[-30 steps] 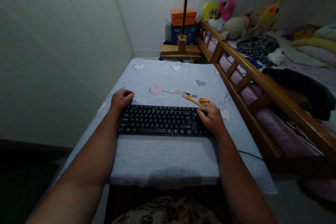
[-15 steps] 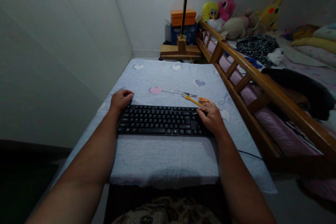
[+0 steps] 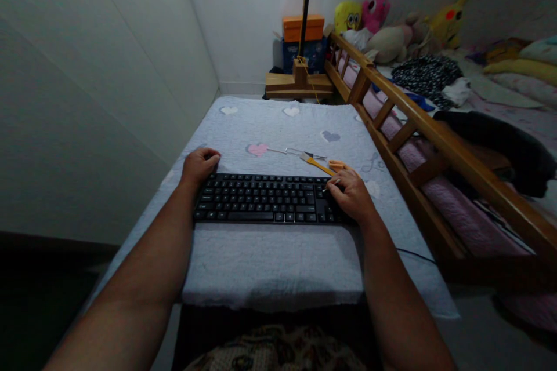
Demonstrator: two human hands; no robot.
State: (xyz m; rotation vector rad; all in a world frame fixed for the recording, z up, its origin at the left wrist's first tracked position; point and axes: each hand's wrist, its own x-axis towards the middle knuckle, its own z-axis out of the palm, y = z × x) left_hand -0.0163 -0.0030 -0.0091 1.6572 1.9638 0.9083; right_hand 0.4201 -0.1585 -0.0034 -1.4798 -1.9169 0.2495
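Observation:
A black keyboard (image 3: 256, 200) lies flat on the table. My left hand (image 3: 199, 165) is closed at its upper left corner, the thumb pointing right and the fingertips hidden underneath. Over the keys at the right end, my right hand (image 3: 350, 194) pinches a thin white cotton swab (image 3: 337, 181), its lower tip down among the keys. Just beyond that hand lie a brush with a yellow handle (image 3: 319, 166) and a small orange object (image 3: 337, 165), partly covered by the fingers. A thin metal wire tool (image 3: 300, 152) rests behind the brush.
A pale cloth with hearts (image 3: 278, 261) covers the table. A black cable (image 3: 415, 255) runs off to the right. The wooden bed rail (image 3: 404, 110) borders the right side, a white wall surface (image 3: 108, 81) the left. Boxes (image 3: 303, 29) and a wooden stand (image 3: 282, 84) are behind.
The swab's tip has shifted slightly over the keys at the right end. My left hand and the keyboard stay in place.

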